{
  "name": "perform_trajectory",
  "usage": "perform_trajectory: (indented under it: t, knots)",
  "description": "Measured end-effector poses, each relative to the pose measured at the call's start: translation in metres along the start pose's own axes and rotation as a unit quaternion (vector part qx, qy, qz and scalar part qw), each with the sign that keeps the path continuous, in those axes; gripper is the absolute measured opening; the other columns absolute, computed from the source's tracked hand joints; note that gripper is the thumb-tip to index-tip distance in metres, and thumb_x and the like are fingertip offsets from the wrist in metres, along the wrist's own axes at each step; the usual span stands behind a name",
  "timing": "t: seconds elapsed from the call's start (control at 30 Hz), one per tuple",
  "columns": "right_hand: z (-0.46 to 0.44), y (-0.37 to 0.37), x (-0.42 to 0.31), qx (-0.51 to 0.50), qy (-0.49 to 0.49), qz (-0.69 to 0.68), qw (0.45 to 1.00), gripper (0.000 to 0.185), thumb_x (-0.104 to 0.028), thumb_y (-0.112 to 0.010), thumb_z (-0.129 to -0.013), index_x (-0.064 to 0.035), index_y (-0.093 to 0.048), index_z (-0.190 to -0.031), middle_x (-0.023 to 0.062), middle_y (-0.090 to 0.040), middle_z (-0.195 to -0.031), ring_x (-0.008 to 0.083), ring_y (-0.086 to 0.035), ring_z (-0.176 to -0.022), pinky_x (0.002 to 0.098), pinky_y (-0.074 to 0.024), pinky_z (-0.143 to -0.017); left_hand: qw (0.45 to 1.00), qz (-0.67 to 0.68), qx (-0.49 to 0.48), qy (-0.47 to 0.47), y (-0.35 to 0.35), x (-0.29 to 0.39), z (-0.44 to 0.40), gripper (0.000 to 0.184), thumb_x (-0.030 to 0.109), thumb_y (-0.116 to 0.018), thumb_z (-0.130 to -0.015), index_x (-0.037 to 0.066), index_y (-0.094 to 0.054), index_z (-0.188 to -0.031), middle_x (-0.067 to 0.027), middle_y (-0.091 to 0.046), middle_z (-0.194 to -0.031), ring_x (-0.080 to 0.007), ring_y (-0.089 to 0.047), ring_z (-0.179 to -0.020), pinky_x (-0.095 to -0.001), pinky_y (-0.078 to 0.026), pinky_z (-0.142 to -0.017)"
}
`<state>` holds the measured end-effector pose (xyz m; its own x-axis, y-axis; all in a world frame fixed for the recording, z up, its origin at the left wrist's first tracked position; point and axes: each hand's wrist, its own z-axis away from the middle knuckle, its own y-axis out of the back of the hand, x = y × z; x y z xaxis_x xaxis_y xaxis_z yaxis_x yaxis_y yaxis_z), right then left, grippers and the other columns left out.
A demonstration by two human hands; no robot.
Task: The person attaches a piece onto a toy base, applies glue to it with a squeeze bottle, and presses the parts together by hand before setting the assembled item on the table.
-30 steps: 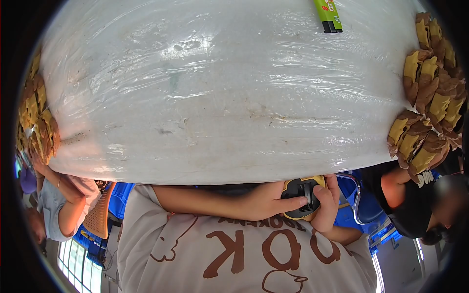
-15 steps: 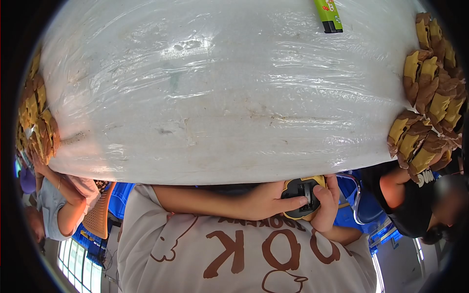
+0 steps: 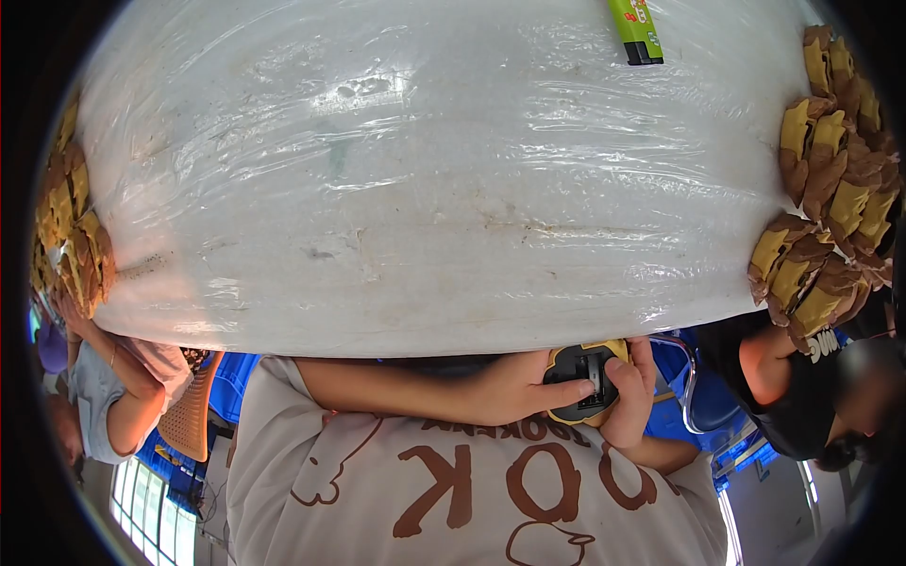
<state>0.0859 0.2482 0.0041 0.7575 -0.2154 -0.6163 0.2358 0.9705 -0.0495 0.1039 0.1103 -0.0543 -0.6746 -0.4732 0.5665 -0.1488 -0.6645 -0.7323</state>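
Observation:
Below the table's near edge, in front of my shirt, both hands hold a black-and-yellow plastic housing (image 3: 569, 366) with a rectangular recess in its middle. My left hand (image 3: 517, 385) grips it from the left, with the thumb lying across the recess. On the other side my right hand (image 3: 630, 401) is closed around it, the thumb bent over its right edge. The fingers beneath the housing are partly hidden. What exactly the housing belongs to cannot be made out.
Plastic film covers the white table (image 3: 406, 208). Brown-and-yellow plastic pieces are heaped at the right (image 3: 830, 189) and left (image 3: 75, 236). A green item with a black end (image 3: 637, 33) lies at the far side. People sit at both sides, near an orange chair (image 3: 192, 410).
My hands and the housing stay in place. The person at the left shifts an arm slightly, and the person at the right moves a little.

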Motion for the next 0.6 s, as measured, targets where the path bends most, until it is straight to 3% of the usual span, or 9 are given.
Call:
perform_trajectory:
  t: [0.6]
  knots:
    - [0.0003,-0.0002,0.0001,0.003,-0.001,0.000,1.000,0.043,-0.002,-0.043,-0.075,0.0008,-0.045,-0.118,0.0113,-0.052,-0.110,0.0167,-0.050,-0.099,0.0295,-0.0395,-0.089,1.000,-0.003,0.003,-0.006,-0.0002,0.0007,-0.0003,0.050,0.016,-0.059,-0.085,-0.003,-0.037,-0.126,-0.0128,-0.046,-0.117,-0.0196,-0.043,-0.108,-0.0310,-0.033,-0.095]
